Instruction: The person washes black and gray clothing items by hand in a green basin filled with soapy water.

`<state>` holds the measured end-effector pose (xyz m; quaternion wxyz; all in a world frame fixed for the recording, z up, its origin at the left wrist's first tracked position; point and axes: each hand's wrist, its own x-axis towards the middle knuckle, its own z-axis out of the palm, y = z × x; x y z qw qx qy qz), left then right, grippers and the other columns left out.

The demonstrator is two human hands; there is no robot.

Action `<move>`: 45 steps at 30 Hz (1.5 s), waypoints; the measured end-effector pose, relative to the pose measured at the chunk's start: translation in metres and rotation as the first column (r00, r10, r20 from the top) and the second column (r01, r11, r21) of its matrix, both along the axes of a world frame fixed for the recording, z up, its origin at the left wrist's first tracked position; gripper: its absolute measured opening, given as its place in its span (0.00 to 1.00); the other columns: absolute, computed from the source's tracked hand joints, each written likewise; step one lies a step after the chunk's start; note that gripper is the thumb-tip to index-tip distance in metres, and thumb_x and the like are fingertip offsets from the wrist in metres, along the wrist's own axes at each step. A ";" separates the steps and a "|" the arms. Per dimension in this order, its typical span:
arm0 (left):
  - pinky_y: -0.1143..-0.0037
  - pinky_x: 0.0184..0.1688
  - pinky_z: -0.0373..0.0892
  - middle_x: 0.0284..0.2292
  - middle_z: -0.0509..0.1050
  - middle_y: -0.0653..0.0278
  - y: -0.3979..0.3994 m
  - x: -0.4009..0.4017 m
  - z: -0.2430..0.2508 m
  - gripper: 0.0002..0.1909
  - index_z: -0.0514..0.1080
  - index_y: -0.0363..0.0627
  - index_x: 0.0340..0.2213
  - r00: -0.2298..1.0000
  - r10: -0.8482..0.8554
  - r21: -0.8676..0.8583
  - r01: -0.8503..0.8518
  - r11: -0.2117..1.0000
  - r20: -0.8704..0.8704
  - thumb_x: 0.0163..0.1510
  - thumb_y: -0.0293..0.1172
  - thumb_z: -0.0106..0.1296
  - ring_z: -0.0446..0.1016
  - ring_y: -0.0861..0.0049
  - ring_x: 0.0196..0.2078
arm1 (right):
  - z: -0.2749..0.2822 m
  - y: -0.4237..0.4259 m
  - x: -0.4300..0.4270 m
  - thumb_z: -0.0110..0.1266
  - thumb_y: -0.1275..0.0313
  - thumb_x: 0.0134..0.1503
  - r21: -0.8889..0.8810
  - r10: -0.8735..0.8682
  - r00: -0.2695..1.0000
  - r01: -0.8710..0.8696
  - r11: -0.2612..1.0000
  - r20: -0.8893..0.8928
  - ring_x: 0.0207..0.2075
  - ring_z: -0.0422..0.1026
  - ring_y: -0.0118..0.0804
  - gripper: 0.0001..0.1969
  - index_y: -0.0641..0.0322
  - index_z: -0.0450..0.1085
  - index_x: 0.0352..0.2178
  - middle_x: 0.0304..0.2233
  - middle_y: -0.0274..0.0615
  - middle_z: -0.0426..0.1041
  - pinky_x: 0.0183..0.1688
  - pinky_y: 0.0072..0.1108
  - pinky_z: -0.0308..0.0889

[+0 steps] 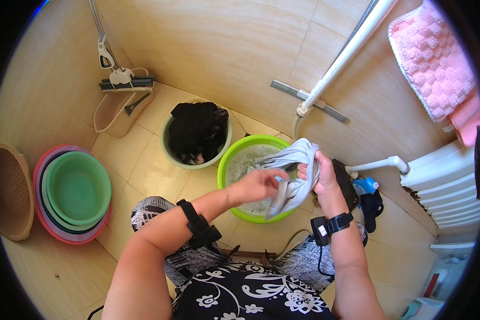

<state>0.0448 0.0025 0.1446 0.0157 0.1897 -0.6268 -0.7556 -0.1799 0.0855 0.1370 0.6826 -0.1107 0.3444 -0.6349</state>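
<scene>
A wet light grey-blue cloth or garment [294,156] hangs in folds over a lime-green plastic basin [224,172] of sudsy water. My right hand [322,172] grips a bunched loop of the fabric above the basin's right side. My left hand [258,185], slightly blurred, is over the middle of the basin beside the hanging folds; its fingers are curled, and whether they hold fabric cannot be told. Behind and to the left of this basin stands a pale green bucket [165,150] heaped with dark clothes [196,128].
Stacked basins [79,188] and a tan perforated basket [12,192] stand at the left. A sponge mop [122,76] rests in a beige bucket [112,116]. A white pipe [336,64], floor squeegee [282,87], blue bottle [364,186], radiator [444,184] and pink towel [432,60] are along the right.
</scene>
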 end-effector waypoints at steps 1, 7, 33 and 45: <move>0.77 0.48 0.66 0.43 0.70 0.61 -0.013 0.001 0.003 0.32 0.61 0.44 0.53 0.985 0.094 -0.173 -0.068 0.983 0.147 0.44 0.23 0.55 0.70 0.77 0.43 | 0.006 -0.001 0.006 0.47 0.63 0.52 0.000 0.003 1.000 -0.003 1.000 0.004 0.19 0.65 0.30 0.11 0.58 0.66 0.33 0.21 0.35 0.66 0.19 0.22 0.61; 0.70 0.55 0.61 0.49 0.66 0.51 -0.021 -0.018 -0.009 0.42 0.59 0.43 0.53 0.957 0.224 -0.630 -0.291 0.720 -0.185 0.36 0.30 0.65 0.65 0.62 0.53 | 0.047 0.002 0.036 0.55 0.64 0.44 -0.231 0.062 0.945 -0.141 0.963 -0.321 0.37 0.72 0.32 0.28 0.65 0.63 0.48 0.37 0.40 0.72 0.38 0.21 0.70; 0.64 0.37 0.68 0.33 0.70 0.51 -0.025 -0.040 0.029 0.20 0.66 0.42 0.35 0.955 0.184 -0.799 -0.294 0.525 -0.231 0.35 0.23 0.56 0.71 0.50 0.35 | 0.016 -0.004 0.063 0.69 0.68 0.35 -0.191 -0.129 0.359 -0.143 0.971 -0.924 0.49 0.66 0.38 0.43 0.68 0.55 0.52 0.46 0.46 0.67 0.51 0.26 0.62; 0.65 0.48 0.65 0.43 0.68 0.51 -0.043 -0.018 0.029 0.41 0.59 0.47 0.50 0.997 -0.019 -0.805 -0.044 0.591 -0.069 0.32 0.28 0.64 0.68 0.52 0.45 | 0.016 -0.002 0.054 0.51 0.83 0.41 -0.165 -0.091 0.653 -0.052 0.985 -0.751 0.43 0.67 0.28 0.22 0.61 0.63 0.42 0.39 0.35 0.69 0.47 0.21 0.62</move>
